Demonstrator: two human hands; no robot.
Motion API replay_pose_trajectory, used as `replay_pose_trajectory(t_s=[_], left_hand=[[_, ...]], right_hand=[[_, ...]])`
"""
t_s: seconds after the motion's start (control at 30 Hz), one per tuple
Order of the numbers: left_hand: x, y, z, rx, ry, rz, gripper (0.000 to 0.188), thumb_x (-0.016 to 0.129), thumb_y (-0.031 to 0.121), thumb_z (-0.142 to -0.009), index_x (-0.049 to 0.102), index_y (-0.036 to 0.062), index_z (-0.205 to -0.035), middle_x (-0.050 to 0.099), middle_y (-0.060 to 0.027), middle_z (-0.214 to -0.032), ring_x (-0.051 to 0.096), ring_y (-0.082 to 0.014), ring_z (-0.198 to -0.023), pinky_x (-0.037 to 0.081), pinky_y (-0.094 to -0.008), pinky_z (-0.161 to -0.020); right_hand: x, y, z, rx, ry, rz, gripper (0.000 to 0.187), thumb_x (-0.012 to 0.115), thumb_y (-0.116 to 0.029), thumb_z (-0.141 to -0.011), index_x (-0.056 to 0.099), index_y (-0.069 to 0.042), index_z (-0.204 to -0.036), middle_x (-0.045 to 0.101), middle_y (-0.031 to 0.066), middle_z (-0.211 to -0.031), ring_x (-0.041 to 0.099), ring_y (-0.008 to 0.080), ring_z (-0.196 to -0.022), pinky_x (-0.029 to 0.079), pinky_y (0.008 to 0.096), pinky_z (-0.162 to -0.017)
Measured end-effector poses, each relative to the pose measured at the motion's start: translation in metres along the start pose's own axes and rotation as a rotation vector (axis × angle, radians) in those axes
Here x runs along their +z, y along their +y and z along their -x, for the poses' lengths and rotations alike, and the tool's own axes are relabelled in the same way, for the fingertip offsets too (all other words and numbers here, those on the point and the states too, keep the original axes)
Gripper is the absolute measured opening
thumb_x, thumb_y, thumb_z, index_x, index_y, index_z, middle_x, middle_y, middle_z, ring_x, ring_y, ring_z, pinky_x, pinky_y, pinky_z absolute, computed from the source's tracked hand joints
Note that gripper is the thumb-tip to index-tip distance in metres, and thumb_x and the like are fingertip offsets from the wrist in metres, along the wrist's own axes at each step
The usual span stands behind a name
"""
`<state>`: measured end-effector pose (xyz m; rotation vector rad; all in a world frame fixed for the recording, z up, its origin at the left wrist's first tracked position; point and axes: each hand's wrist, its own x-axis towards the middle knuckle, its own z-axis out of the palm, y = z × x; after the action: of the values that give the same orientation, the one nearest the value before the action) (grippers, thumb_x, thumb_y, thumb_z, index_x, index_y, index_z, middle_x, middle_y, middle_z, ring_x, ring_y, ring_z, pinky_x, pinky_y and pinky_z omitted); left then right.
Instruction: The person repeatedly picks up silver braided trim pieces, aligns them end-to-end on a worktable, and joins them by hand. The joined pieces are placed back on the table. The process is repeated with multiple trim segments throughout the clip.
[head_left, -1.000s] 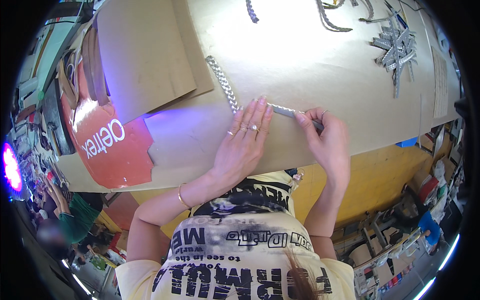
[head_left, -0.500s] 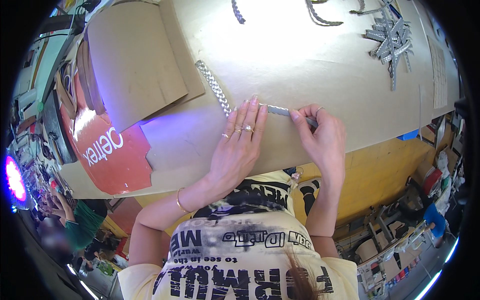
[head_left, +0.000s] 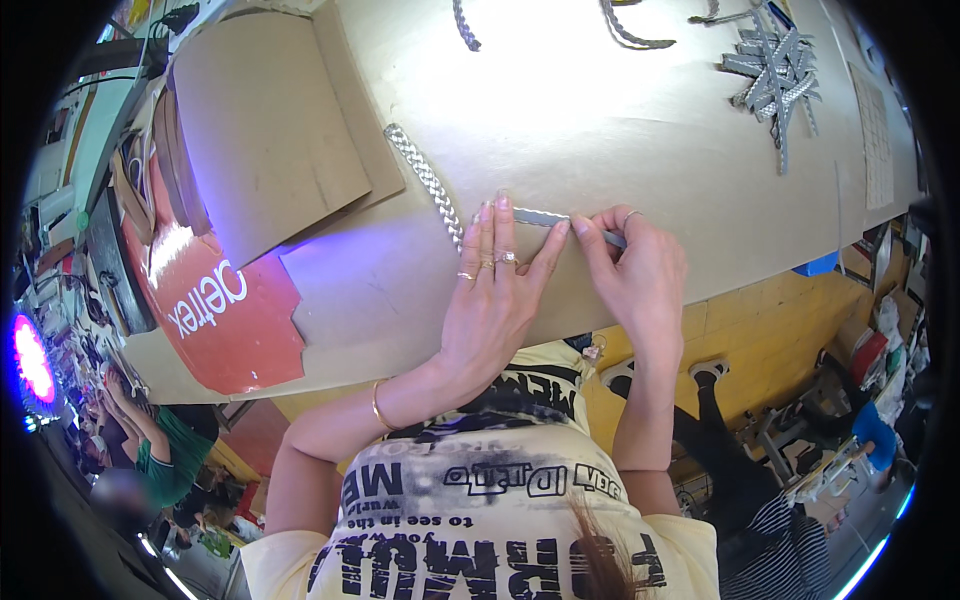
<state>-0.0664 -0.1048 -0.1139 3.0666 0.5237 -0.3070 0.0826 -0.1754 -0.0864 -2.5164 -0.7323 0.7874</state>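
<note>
My left hand (head_left: 495, 285) lies on the table with its fingers stretched out flat, pressing on a strap. Above and left of those fingers a silver braided strap (head_left: 422, 178) runs out toward the cardboard. To their right a narrow grey strip (head_left: 540, 217) with a pale zigzag edge shows. Whether braid and strip are one piece is hidden under my fingers. My right hand (head_left: 637, 262) pinches the grey strip between thumb and fingers, and a short end shows inside its grip. My left thumb tip reaches the strip beside the right fingertips.
Brown cardboard sheets (head_left: 270, 120) and a red printed sheet (head_left: 230, 325) cover the table's left side. A pile of grey and silver braided straps (head_left: 775, 75) lies at the far right. Dark braided pieces (head_left: 635, 35) lie at the far edge. People are nearby at lower left and lower right.
My left hand has shifted slightly right, its thumb spreading out to the strip near my right fingers. The right hand keeps its pinch. A person in black trousers has appeared at lower right.
</note>
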Motion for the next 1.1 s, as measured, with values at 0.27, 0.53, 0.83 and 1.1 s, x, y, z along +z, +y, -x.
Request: replay_pose_trajectory(t_s=[0.27,0.53,0.83,1.1], left_hand=[[-0.001,0.003,-0.003,-0.029,0.018,-0.026,0.068,0.052,0.007,-0.089,0.035,0.0226,-0.153,0.037,-0.0368,-0.145,0.043,-0.0417,-0.136,0.03,-0.0475,-0.116],[-0.002,0.003,-0.005,-0.045,-0.027,0.034,0.076,0.055,0.006,-0.087,0.03,0.0269,-0.155,0.035,-0.0386,-0.146,0.044,-0.0448,-0.135,0.027,-0.0491,-0.117],[-0.007,0.009,-0.01,-0.049,-0.027,-0.079,0.064,0.048,0.01,-0.098,0.029,0.034,-0.155,0.04,-0.0393,-0.142,0.045,-0.0455,-0.133,0.028,-0.0502,-0.116],[-0.019,0.017,-0.012,-0.017,-0.028,0.08,0.069,0.049,0.006,-0.09,0.03,0.0195,-0.155,0.036,-0.025,-0.152,0.036,-0.0388,-0.142,0.026,-0.0493,-0.117]], right_hand=[[-0.022,0.035,0.002,0.079,0.011,-0.155,0.031,0.071,-0.031,-0.09,0.068,-0.002,-0.081,0.058,0.0077,-0.058,0.052,0.0164,-0.051,0.041,0.0315,-0.051],[-0.017,0.035,0.003,0.082,0.072,-0.099,0.03,0.07,-0.032,-0.09,0.069,-0.004,-0.08,0.061,0.0104,-0.06,0.058,0.0235,-0.053,0.044,0.0355,-0.055],[-0.012,0.033,0.004,0.047,0.117,0.02,0.03,0.069,-0.035,-0.09,0.069,-0.006,-0.081,0.067,0.0114,-0.068,0.065,0.0275,-0.06,0.047,0.038,-0.057],[-0.007,0.03,0.006,-0.015,0.195,0.096,0.032,0.067,-0.035,-0.092,0.066,-0.007,-0.078,0.068,0.0117,-0.069,0.067,0.0298,-0.063,0.048,0.0395,-0.056]])
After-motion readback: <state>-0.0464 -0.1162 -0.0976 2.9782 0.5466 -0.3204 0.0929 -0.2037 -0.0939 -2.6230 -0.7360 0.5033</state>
